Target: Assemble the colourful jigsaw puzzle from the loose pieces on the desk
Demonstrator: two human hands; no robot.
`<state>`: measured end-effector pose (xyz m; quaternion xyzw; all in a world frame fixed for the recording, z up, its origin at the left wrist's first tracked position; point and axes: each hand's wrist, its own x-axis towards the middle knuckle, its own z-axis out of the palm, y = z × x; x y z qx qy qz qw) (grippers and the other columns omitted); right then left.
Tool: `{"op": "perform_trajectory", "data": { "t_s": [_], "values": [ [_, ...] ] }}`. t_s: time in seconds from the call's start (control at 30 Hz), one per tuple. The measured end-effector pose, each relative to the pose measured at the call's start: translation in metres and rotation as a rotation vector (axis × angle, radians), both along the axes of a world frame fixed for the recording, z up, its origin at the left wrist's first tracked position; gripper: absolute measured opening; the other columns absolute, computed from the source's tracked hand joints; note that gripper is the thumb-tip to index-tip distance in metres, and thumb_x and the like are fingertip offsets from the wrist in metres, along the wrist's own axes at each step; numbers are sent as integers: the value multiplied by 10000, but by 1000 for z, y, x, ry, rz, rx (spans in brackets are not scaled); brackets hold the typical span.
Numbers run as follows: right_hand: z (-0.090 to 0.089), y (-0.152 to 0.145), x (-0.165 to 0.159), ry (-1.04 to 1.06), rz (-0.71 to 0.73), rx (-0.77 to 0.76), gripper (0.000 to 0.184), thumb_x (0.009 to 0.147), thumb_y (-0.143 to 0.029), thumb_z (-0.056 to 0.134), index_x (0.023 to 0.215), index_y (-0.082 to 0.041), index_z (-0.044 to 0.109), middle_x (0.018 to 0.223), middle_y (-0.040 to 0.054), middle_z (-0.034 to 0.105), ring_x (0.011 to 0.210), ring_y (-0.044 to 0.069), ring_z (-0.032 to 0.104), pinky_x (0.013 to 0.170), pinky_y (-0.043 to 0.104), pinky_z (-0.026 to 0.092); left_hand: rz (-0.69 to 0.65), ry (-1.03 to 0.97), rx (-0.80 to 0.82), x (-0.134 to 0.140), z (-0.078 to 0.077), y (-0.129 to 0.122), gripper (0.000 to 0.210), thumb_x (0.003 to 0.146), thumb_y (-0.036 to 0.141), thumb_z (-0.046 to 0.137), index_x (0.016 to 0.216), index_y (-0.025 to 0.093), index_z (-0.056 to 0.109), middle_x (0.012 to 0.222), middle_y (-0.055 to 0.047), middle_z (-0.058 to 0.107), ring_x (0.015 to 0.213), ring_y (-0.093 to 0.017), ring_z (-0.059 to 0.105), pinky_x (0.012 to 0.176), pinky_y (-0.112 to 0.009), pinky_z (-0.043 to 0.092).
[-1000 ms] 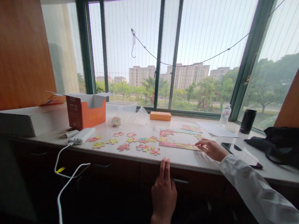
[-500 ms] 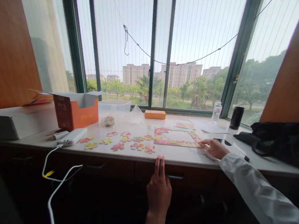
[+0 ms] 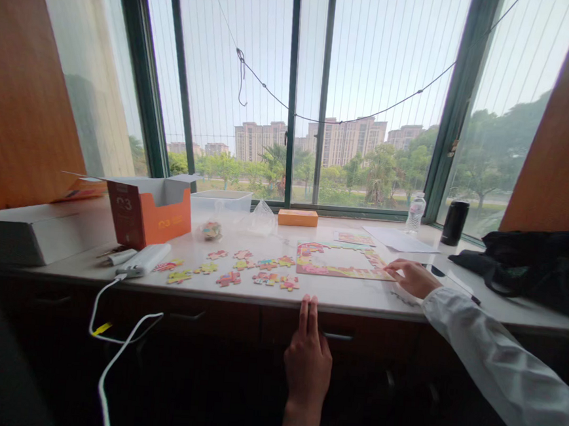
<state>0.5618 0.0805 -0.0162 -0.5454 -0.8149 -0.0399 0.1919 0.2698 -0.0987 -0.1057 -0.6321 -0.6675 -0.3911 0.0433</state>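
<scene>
A jigsaw puzzle board (image 3: pixel 304 266) lies on the white counter, with colourful pieces along its rim and a pale open middle. My right hand (image 3: pixel 413 279) is at the board's right edge, fingers bent and closed on that edge; whether a loose piece is under the fingertips is hidden. My left hand (image 3: pixel 308 366) is held low at the counter's front edge, two fingers stretched up and the others folded, holding nothing. Left of the board are several loose puzzle pieces (image 3: pixel 229 278), some joined together. A printed picture sheet (image 3: pixel 355 239) lies behind the board.
On the left stand an orange box (image 3: pixel 166 218), a white power bank (image 3: pixel 143 260) with a cable, and a clear plastic tub (image 3: pixel 221 201). A small orange box (image 3: pixel 297 218) is by the window. Rightward are a water bottle (image 3: pixel 415 215), a black flask (image 3: pixel 454 223) and a black bag (image 3: pixel 531 265).
The whole view has shifted slightly, so everything appears a little further right. Both hands keep nearly the same pose and place relative to the counter and board.
</scene>
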Motion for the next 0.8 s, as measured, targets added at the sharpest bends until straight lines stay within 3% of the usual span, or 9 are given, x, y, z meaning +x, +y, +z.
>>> {"op": "perform_trajectory", "data": {
  "t_s": [0.23, 0.33, 0.6, 0.73, 0.8],
  "values": [
    [-2, 18, -4, -7, -68, -64, 282, 881, -354, 540, 895, -202, 777, 1001, 108, 734, 945, 255, 668, 855, 334, 483, -8, -6, -15, -1, 0, -1, 793, 898, 72, 428, 1558, 368, 103, 1612, -17, 239, 1151, -199, 628, 836, -298, 589],
    [8, 34, -3, -50, -124, -118, 274, 856, -392, 564, 887, -236, 786, 898, 72, 748, 890, 232, 676, 804, 306, 484, -6, -13, -21, 0, 0, -1, 777, 900, 73, 426, 1559, 358, 129, 1611, -28, 240, 1138, -199, 635, 832, -297, 589],
    [43, 102, -26, -63, -225, -242, 219, 807, -312, 624, 921, -225, 789, 900, 41, 763, 891, 188, 688, 769, 239, 496, 9, 0, -30, 1, 4, -2, 743, 911, 87, 417, 1556, 352, 159, 1603, -20, 267, 1146, -206, 632, 822, -301, 595],
    [38, 119, -43, -29, -201, -234, 170, 836, -261, 625, 846, -194, 780, 793, 50, 747, 780, 179, 693, 747, 254, 518, 5, 13, -22, -1, 3, -2, 775, 902, 72, 427, 1557, 361, 130, 1598, -32, 280, 1133, -205, 640, 814, -297, 598],
    [32, 121, -50, -5, -144, -201, 167, 871, -290, 627, 858, -188, 759, 847, 56, 738, 811, 183, 684, 776, 278, 528, 4, 8, -8, -1, 1, -1, 795, 894, 62, 438, 1558, 362, 119, 1596, -35, 284, 1168, -210, 622, 836, -295, 594]
  ]
}}
